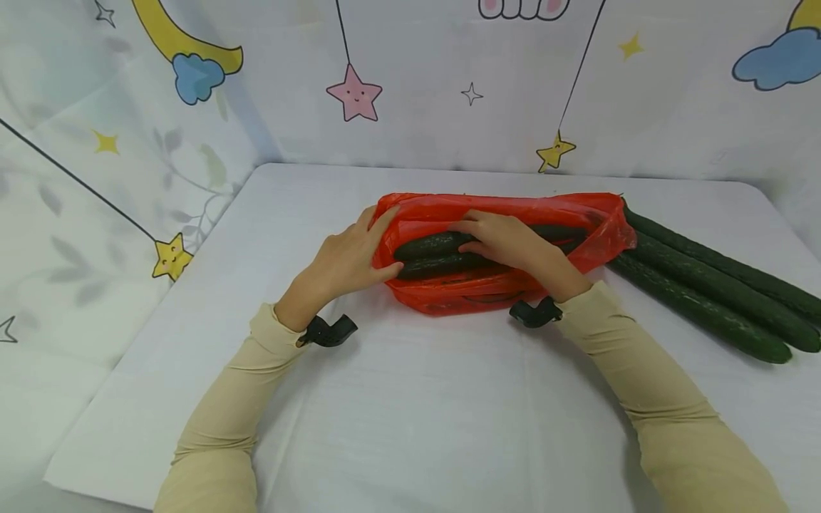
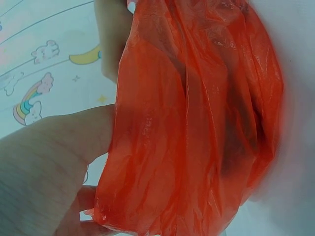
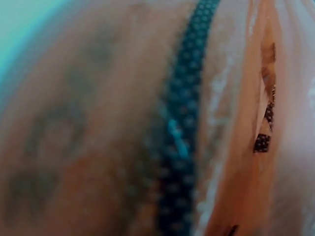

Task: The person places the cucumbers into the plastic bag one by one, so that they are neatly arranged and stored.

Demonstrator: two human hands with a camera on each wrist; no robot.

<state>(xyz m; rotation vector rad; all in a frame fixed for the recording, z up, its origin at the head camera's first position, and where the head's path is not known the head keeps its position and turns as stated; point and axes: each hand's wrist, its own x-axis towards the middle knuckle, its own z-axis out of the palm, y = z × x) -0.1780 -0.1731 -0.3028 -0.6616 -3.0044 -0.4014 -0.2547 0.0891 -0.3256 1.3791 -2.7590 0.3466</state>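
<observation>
A red plastic bag [image 1: 442, 303] lies on its side with its mouth toward me, and at least two dark green cucumbers [image 1: 420, 247] show inside. My left hand [image 1: 343, 256] holds the bag's left end, thumb at the lower lip and fingers at the upper. In the left wrist view, the red film [image 2: 162, 128] covers the fingertips. My right hand [image 1: 507, 242] reaches into the mouth, its fingers loosely bent and resting over the cucumbers. The right wrist view is a blurred close-up of the translucent film [image 3: 231, 98] with a dark green strip behind it.
To the right, three long cucumbers [image 1: 718, 285] lie side by side on the white-covered table [image 1: 410, 427], their far ends near the bag. A patterned cloth backdrop [image 1: 417, 135] rises behind the table. Black wrist mounts [image 1: 330, 332] sit at both sleeve cuffs.
</observation>
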